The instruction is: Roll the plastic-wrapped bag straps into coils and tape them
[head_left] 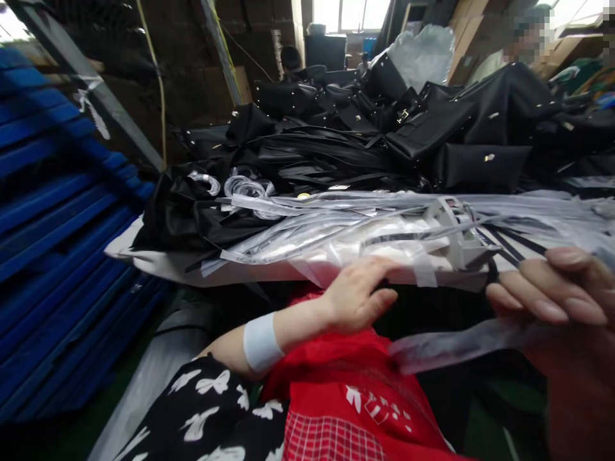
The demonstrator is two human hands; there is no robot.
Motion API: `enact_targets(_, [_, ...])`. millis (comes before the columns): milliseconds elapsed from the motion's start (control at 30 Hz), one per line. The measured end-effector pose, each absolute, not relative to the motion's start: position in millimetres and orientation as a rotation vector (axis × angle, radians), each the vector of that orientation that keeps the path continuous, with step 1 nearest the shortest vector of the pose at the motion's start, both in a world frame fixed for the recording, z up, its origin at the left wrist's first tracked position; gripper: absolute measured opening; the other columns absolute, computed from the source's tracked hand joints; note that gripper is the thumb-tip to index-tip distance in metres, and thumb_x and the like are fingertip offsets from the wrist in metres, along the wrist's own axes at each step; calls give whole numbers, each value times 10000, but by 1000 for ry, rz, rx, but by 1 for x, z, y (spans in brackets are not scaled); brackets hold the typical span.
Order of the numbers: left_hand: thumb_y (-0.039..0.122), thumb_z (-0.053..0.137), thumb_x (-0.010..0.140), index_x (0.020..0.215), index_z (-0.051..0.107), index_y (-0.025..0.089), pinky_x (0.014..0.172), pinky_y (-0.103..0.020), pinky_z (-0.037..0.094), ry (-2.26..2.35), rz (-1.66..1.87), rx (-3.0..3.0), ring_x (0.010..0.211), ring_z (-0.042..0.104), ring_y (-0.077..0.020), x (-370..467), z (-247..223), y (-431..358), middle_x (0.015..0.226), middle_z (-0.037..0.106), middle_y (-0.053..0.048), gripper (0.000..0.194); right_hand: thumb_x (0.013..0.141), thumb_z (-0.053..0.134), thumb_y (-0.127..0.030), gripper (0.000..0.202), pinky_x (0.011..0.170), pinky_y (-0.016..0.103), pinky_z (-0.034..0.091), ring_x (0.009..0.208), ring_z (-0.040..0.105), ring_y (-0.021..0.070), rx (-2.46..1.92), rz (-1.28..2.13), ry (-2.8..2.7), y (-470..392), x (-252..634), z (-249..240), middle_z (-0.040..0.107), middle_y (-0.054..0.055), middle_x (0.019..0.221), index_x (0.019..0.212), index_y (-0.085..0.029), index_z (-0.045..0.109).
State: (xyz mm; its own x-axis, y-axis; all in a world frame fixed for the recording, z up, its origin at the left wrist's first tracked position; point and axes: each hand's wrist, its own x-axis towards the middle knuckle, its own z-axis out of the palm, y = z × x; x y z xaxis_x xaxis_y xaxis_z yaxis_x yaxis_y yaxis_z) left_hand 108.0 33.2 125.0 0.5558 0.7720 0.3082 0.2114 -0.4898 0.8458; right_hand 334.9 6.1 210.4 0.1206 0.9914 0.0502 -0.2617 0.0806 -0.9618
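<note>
My right hand [557,288] is at the right edge, fingers curled and partly blurred. A translucent plastic sleeve [461,349] trails leftward from it, over the red apron. At the front edge of the table, my left hand [358,291] has its fingers stretched forward and its thumb apart, with nothing visible in it. Just beyond the fingertips lie clear plastic sleeves [307,234], some with dark strips inside. A grey device resembling a tape dispenser [468,240] stands between the two hands, farther back.
Black bags [480,166] and loose black straps [307,153] pile up behind the sleeves. Coiled clear tubing or plastic [247,187] lies at left. A stack of blue boards [62,224] rises on the left, beside a metal post [115,109]. Another person [519,45] is behind the pile.
</note>
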Motion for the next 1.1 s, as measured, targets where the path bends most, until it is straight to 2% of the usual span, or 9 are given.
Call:
enact_targets(67, [471, 499, 928, 1312, 526, 143, 1017, -338, 439, 490, 728, 1847, 1182, 563, -234, 129, 122, 6, 1283, 605, -124, 505, 870, 638, -288, 51, 538, 233, 417, 497, 295, 109, -877, 1294, -772, -16, 324, 204, 196, -71, 574, 868, -241, 619])
enact_targets(200, [353, 629, 885, 1084, 672, 149, 747, -182, 486, 337, 222, 1547, 786, 626, -109, 140, 98, -18, 867, 677, 25, 288, 906, 591, -393, 168, 518, 227, 404, 488, 225, 115, -888, 1237, -553, -43, 326, 180, 135, -78, 582, 854, -234, 595])
enact_targets(367, [575, 598, 847, 871, 705, 164, 598, -201, 479, 377, -134, 1404, 554, 581, -110, 72, 72, 14, 595, 625, 19, 425, 926, 454, -503, 294, 567, 325, 413, 542, 331, 149, -1281, 1024, -525, -55, 372, 147, 200, -55, 649, 776, -261, 526])
enact_targets(533, [600, 615, 819, 839, 720, 160, 577, -248, 498, 381, -336, 1199, 519, 593, -142, 11, 53, 28, 567, 633, -15, 453, 955, 296, -366, 343, 581, 405, 379, 556, 416, 173, -1554, 770, -496, -35, 449, 92, 340, -20, 677, 678, -250, 462])
enact_targets(700, [537, 678, 800, 883, 719, 162, 511, -224, 470, 495, -326, 1153, 509, 584, -136, -14, 47, 25, 602, 652, -23, 386, 954, 192, -228, 442, 562, 396, 325, 538, 460, 131, -1614, 739, -353, 0, 499, 39, 619, 63, 816, 550, -198, 371])
enact_targets(800, [505, 685, 807, 938, 712, 159, 468, -203, 422, 533, -291, 1152, 537, 591, -140, -29, 53, 28, 639, 658, -30, 371, 935, 61, -146, 531, 550, 391, 326, 543, 481, 107, -1636, 681, -211, 16, 509, 33, 642, 81, 857, 503, -166, 368])
enact_targets(867, [488, 680, 818, 956, 709, 156, 493, -204, 429, 540, -250, 1156, 555, 585, -136, -38, 59, 29, 641, 641, -22, 360, 951, 40, -175, 572, 544, 385, 334, 528, 472, 108, -1686, 693, -187, 25, 509, 34, 612, 69, 772, 484, -163, 371])
enact_targets(1000, [509, 658, 827, 972, 703, 164, 523, -228, 468, 550, -228, 1145, 506, 514, -120, -45, 66, 28, 577, 538, 23, 377, 967, 254, -364, 540, 538, 376, 372, 492, 450, 116, -1747, 686, -332, 35, 502, 30, 548, 17, 661, 465, -181, 338])
enact_targets(1100, [532, 642, 829, 927, 704, 158, 452, -207, 432, 584, -214, 1155, 470, 446, -102, -48, 67, 26, 561, 469, 33, 392, 970, 253, -350, 527, 559, 403, 429, 515, 526, 156, -1795, 719, -442, 34, 500, 25, 589, 59, 684, 491, -218, 431])
